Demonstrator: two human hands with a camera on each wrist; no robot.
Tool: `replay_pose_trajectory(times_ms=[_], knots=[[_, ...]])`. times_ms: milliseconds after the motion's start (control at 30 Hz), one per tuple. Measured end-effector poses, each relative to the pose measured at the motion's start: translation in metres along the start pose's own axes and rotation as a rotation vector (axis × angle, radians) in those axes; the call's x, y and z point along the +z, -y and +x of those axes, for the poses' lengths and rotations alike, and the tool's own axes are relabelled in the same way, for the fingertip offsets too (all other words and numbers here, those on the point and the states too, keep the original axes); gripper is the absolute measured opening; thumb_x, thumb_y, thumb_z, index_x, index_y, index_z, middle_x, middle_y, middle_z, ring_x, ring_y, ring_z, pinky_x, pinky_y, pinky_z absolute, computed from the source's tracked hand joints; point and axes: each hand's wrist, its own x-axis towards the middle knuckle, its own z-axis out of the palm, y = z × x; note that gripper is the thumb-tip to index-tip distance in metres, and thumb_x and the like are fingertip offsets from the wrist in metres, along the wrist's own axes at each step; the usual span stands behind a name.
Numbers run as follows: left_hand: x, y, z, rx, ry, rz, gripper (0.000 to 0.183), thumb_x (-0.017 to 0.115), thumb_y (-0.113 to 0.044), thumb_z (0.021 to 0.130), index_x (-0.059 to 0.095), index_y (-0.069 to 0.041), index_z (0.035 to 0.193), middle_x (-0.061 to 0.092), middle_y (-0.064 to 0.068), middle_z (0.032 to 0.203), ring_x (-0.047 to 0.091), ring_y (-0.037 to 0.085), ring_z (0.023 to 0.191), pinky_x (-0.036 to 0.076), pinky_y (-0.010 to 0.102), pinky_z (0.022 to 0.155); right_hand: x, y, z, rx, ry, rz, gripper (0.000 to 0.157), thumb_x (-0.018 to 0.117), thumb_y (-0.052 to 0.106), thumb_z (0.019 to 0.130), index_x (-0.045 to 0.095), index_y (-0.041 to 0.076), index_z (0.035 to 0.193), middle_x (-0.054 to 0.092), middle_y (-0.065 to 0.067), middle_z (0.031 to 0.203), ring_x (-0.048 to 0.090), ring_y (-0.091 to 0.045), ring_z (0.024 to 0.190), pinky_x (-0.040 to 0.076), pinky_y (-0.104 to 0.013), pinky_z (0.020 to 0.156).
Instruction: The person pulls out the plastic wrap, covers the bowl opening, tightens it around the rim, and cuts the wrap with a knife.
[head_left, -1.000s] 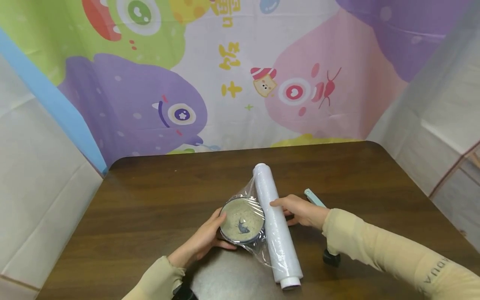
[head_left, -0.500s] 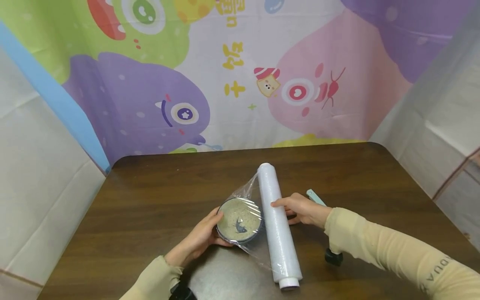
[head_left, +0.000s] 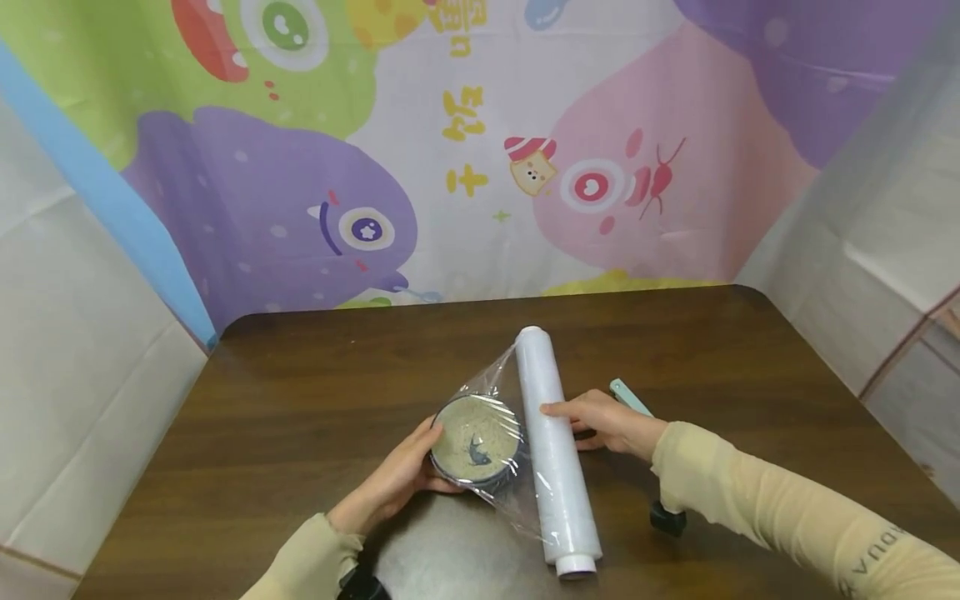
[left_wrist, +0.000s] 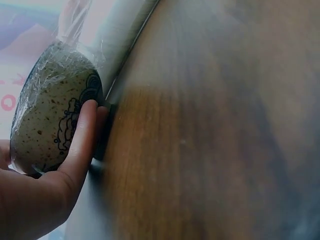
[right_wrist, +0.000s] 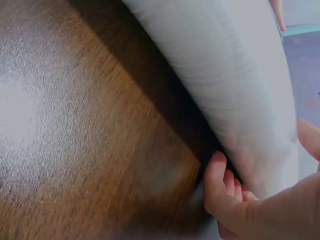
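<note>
At a wooden table (head_left: 300, 400), a person's left hand (head_left: 405, 473) grips a bowl (head_left: 463, 442), thumb at its rim, clear film (head_left: 491, 379) stretched across; just beside it, the right hand (head_left: 606, 422) holds a plastic-wrap roll (head_left: 557, 467) between thumb and fingers.

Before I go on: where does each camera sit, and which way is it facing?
Head: worn on the head, facing forward and down at the bowl, film roll and table; left hand, right hand and both sleeves show.
Left wrist: worn there, facing the bowl's patterned side, roll beyond; the left hand shows.
Right wrist: worn there, facing along the roll, table alongside; the right hand shows.
Shared: head and left wrist both show the bowl.
</note>
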Motion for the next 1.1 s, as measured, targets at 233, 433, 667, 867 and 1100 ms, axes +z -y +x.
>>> replay_pose_trajectory(times_ms=[233,433,667,867,1100], knots=[[0.001,0.001,-0.001,-0.005,-0.008,0.036,0.054,0.028,-0.037,0.099,0.016,-0.003,0.140,0.043,0.035,0.119,0.065,0.026,0.077,0.053,0.047,0.070,-0.003,-0.003,0.000,-0.004,0.031,-0.010,0.053,0.064,0.032,0.082,0.051,-0.010,0.113,0.058,-0.013,0.100,0.054,-0.022,0.091,0.051,-0.039,0.076],[-0.002,-0.005,-0.003,-0.017,-0.002,0.089,0.059,0.028,-0.040,0.099,0.016,0.001,0.139,0.045,0.035,0.117,0.065,0.027,0.077,0.053,0.046,0.070,-0.016,0.005,-0.004,-0.030,0.041,0.006,0.054,0.061,0.030,0.086,0.046,-0.011,0.118,0.054,-0.016,0.105,0.054,-0.023,0.093,0.052,-0.038,0.078],[-0.017,-0.028,-0.004,-0.035,-0.149,0.406,0.055,0.029,-0.036,0.099,0.035,0.010,0.130,0.047,0.029,0.121,0.063,0.020,0.074,0.053,0.038,0.072,-0.056,0.013,-0.005,-0.147,-0.032,-0.166,0.039,0.053,0.020,0.091,0.048,-0.009,0.117,0.055,-0.022,0.109,0.059,-0.025,0.091,0.051,-0.037,0.081],[-0.022,-0.054,0.002,0.010,-0.296,0.710,0.035,0.042,-0.021,0.095,0.053,0.005,0.117,0.060,0.020,0.111,0.062,0.025,0.088,0.050,0.038,0.077,-0.078,0.007,-0.002,-0.234,-0.198,-0.520,0.027,0.057,0.017,0.088,0.057,-0.004,0.106,0.061,-0.017,0.099,0.058,-0.024,0.085,0.050,-0.035,0.072],[-0.016,-0.077,0.016,0.045,-0.312,0.981,0.034,0.045,-0.028,0.094,0.056,-0.006,0.118,0.059,0.011,0.119,0.053,0.029,0.112,0.041,0.045,0.091,-0.081,-0.004,0.001,-0.180,-0.273,-0.832,0.042,0.067,0.021,0.079,0.050,-0.009,0.103,0.053,-0.021,0.095,0.049,-0.029,0.082,0.043,-0.035,0.063]])
